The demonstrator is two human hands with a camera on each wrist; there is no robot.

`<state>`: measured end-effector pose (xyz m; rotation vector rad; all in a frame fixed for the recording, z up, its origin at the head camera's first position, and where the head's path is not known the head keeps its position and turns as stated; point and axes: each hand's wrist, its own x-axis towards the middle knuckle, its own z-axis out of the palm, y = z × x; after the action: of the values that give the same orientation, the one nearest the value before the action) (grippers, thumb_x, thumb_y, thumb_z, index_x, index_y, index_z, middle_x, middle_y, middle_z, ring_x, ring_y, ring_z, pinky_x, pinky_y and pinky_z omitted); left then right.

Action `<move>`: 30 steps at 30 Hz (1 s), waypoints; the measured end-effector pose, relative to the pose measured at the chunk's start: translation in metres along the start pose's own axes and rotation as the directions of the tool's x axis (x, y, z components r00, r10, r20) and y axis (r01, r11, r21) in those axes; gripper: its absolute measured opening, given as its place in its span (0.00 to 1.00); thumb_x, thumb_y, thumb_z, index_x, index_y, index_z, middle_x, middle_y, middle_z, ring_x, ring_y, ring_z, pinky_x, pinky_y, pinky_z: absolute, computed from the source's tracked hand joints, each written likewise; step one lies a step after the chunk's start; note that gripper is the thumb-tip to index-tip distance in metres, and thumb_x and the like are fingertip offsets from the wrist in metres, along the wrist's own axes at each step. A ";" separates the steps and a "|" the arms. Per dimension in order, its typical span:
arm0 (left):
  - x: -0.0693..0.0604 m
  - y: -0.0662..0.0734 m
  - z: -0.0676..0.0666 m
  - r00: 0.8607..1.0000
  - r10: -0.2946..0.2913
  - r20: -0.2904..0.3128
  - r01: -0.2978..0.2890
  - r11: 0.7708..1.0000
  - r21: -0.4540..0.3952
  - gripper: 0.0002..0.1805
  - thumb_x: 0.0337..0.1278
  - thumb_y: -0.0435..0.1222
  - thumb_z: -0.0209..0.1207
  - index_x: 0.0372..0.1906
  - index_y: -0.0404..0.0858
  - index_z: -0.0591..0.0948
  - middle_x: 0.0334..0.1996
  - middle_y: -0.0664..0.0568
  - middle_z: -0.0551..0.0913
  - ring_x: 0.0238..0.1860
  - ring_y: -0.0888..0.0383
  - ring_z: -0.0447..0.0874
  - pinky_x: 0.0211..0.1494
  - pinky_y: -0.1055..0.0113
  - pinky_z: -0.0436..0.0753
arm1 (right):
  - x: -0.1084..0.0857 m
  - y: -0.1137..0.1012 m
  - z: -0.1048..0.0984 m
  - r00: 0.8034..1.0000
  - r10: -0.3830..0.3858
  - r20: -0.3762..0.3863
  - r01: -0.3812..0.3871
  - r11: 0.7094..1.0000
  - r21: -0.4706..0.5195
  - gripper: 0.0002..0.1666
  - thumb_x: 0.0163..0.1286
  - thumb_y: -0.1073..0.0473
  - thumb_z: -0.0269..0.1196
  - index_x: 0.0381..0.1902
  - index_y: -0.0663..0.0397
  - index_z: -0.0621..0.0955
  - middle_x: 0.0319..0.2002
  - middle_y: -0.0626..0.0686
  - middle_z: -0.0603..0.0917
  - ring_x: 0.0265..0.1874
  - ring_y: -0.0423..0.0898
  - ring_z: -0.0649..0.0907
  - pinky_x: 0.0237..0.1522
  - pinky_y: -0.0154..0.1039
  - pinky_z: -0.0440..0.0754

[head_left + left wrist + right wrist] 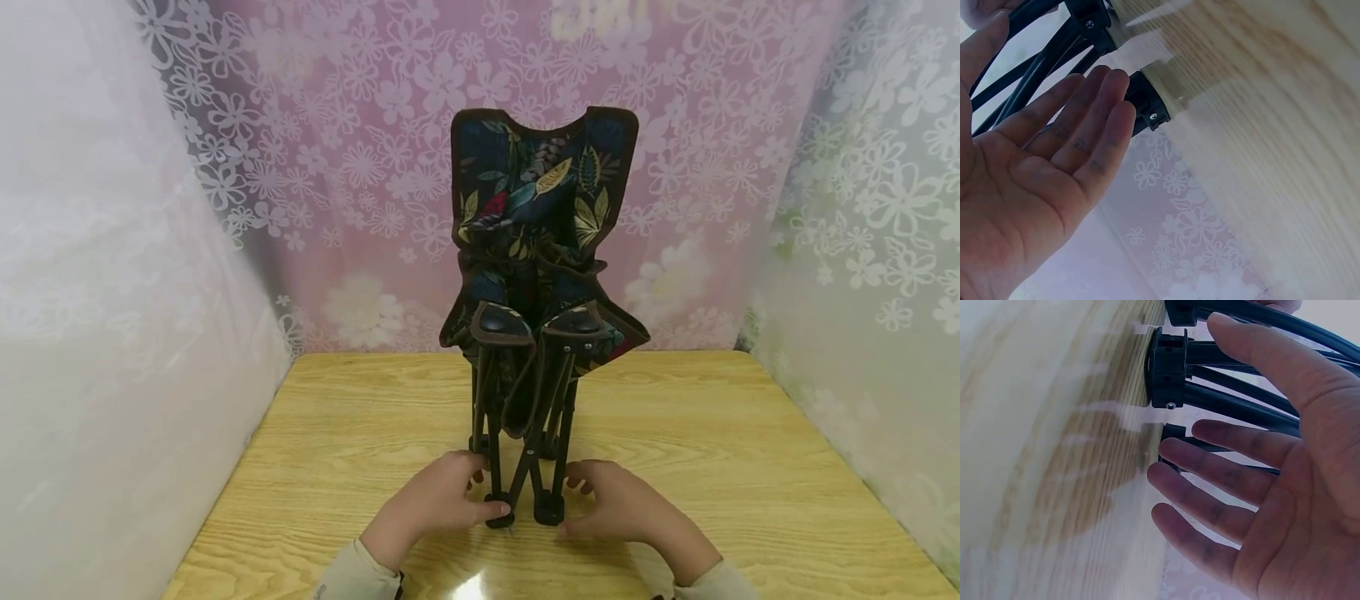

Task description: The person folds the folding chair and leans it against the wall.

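Observation:
A small folding camp chair [551, 179] stands upright on the table, its dark leaf-print fabric bunched and its black tube legs drawn close together. Beside its left front foot [498, 512] is my left hand [435, 504], the thumb overlapping that foot in the head view. In the left wrist view the fingers [1094, 150] extend loosely toward another black foot [1147, 103]; contact is unclear. My right hand [626, 504] is beside the right front foot [549, 508]. The right wrist view shows its fingers [1210, 500] spread and relaxed, holding nothing.
The chair and hands are over a wood-grain table [360, 408]. A pink flowered curtain [360, 167] hangs behind it. Pale sheets rise on both sides, a whitish one [112, 292] at left and a flowered one [862, 250] at right.

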<state>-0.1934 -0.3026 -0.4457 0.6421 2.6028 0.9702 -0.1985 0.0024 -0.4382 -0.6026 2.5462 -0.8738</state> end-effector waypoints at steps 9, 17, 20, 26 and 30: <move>0.003 -0.001 0.002 0.998 -0.023 0.050 0.028 0.995 -0.098 0.33 0.59 0.56 0.74 0.62 0.39 0.84 0.50 0.46 0.89 0.43 0.58 0.88 0.44 0.62 0.87 | 0.006 -0.002 0.006 1.000 -0.028 -0.003 0.029 0.999 0.038 0.45 0.55 0.42 0.83 0.63 0.63 0.83 0.54 0.57 0.88 0.49 0.56 0.87 0.47 0.57 0.88; 0.007 -0.005 0.004 0.998 -0.005 0.063 0.015 0.988 -0.155 0.30 0.58 0.52 0.75 0.60 0.40 0.85 0.48 0.51 0.88 0.47 0.58 0.87 0.48 0.62 0.87 | 0.011 0.001 0.006 0.998 -0.056 0.012 0.055 0.994 0.092 0.37 0.59 0.45 0.81 0.61 0.57 0.85 0.53 0.55 0.88 0.48 0.52 0.85 0.44 0.49 0.87; 0.008 -0.007 0.005 0.998 0.006 0.067 0.005 0.986 -0.167 0.29 0.57 0.51 0.76 0.59 0.41 0.85 0.48 0.54 0.87 0.49 0.58 0.86 0.51 0.63 0.86 | 0.014 0.004 0.006 0.997 -0.072 0.023 0.069 0.990 0.127 0.32 0.60 0.47 0.80 0.59 0.54 0.86 0.52 0.55 0.88 0.47 0.52 0.85 0.43 0.46 0.86; 0.009 -0.009 0.009 0.997 0.044 0.058 -0.036 0.991 -0.128 0.20 0.54 0.48 0.79 0.45 0.42 0.87 0.31 0.57 0.84 0.29 0.65 0.78 0.35 0.69 0.81 | 0.022 0.011 0.010 0.995 -0.099 0.035 0.091 0.981 0.168 0.29 0.60 0.48 0.81 0.55 0.52 0.85 0.49 0.53 0.88 0.44 0.49 0.87 0.42 0.43 0.87; 0.010 -0.009 0.011 0.997 0.055 0.060 -0.046 0.988 -0.148 0.17 0.53 0.46 0.79 0.40 0.42 0.86 0.22 0.58 0.79 0.20 0.65 0.71 0.26 0.71 0.75 | 0.026 0.016 0.014 0.991 -0.126 0.040 0.116 0.972 0.203 0.26 0.59 0.51 0.82 0.51 0.53 0.85 0.42 0.51 0.88 0.38 0.46 0.86 0.38 0.37 0.84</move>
<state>-0.2000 -0.2973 -0.4609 0.6918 2.4433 1.1253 -0.2182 -0.0063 -0.4643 -0.7127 2.3576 -1.1248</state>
